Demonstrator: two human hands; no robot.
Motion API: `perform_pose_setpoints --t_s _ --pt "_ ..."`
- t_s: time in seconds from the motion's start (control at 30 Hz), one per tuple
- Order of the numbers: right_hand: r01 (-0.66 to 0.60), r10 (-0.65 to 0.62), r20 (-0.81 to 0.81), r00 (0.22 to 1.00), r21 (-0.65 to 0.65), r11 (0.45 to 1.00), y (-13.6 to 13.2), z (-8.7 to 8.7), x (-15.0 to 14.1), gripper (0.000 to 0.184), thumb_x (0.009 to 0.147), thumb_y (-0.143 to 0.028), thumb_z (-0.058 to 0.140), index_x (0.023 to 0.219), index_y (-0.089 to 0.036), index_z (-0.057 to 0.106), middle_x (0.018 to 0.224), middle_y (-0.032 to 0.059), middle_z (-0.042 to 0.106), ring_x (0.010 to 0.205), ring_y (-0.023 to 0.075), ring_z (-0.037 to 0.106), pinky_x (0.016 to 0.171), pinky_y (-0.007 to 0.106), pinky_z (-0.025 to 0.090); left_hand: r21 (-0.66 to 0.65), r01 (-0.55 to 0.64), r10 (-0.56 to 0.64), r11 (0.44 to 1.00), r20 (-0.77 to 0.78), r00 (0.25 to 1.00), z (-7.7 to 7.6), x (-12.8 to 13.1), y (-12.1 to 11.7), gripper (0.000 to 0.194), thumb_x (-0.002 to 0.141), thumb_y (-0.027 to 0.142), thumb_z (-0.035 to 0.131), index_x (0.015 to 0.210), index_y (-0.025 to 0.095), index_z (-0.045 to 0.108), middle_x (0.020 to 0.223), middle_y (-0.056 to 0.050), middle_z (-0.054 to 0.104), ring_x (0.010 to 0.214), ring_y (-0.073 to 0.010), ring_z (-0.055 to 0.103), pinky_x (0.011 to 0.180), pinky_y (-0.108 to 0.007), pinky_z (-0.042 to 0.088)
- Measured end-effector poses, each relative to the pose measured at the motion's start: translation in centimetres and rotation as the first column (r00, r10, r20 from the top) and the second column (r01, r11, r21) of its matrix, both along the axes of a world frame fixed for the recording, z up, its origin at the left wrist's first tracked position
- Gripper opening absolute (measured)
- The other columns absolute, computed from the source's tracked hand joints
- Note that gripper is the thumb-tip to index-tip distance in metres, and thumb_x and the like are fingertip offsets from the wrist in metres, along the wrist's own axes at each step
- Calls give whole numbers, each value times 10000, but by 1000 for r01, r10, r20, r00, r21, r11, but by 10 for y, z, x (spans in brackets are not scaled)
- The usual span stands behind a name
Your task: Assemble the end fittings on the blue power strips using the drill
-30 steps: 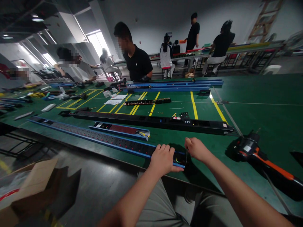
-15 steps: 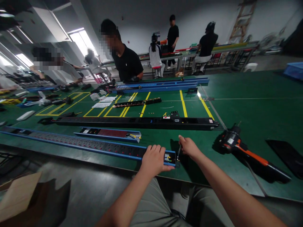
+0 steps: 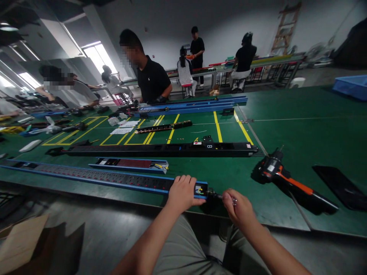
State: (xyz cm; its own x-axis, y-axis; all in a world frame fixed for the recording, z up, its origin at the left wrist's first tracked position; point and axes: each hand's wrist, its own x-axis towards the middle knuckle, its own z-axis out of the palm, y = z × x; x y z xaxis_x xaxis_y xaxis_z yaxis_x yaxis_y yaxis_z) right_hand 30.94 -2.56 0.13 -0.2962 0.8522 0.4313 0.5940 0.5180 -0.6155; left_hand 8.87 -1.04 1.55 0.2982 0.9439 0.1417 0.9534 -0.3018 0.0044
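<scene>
A long blue-framed power strip [image 3: 114, 180] with a row of black sockets lies along the table's near edge. My left hand [image 3: 182, 191] is closed around its right end, fingers over the top and thumb along the near side. Yellow-green wire shows in the opening beside that hand. My right hand [image 3: 237, 206] is closed on a slim metal tool [image 3: 219, 196] that looks like a wrench. The tool lies nearly level, its far end at the strip's end face; whether it touches there I cannot tell.
Beyond lie a short blue housing [image 3: 129, 165] and a long black strip [image 3: 160, 150]. To the right are a cordless drill [image 3: 286, 177] and a flat black object [image 3: 341, 185]. A blue bin [image 3: 351, 87] stands far right. A co-worker [image 3: 151, 76] works across the table.
My right hand has moved down and nearer to me, and the tool has swung from upright to nearly level. My left hand keeps its grip on the strip. The view has shifted slightly.
</scene>
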Motion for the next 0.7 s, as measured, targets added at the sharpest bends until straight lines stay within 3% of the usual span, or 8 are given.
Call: perform_pose_setpoints --t_s 0.2,0.5,0.7 --pt "-30 22 74 997 114 993 -7 -14 -12 192 918 -220 405 805 -169 552 679 16 573 603 114 538 587 220 407 -15 -5 5 1000 4 1000 0 0 0 651 560 676 697 968 197 528 909 -57 543 905 -266 496 825 -391 350" --pt "-64 8 218 976 252 966 1 -7 -23 239 916 -206 417 750 -163 584 638 17 583 577 112 549 577 230 396 2 -3 3 1000 5 1000 -1 0 0 651 546 661 717 954 195 518 911 -59 544 884 -262 498 815 -391 351" --pt "-43 -24 234 972 275 961 1 -4 -25 253 910 -204 432 709 -171 583 606 9 577 547 106 542 561 232 389 -5 -13 13 1000 19 1000 0 0 0 645 558 685 691 941 191 529 906 -65 547 879 -262 498 813 -394 355"
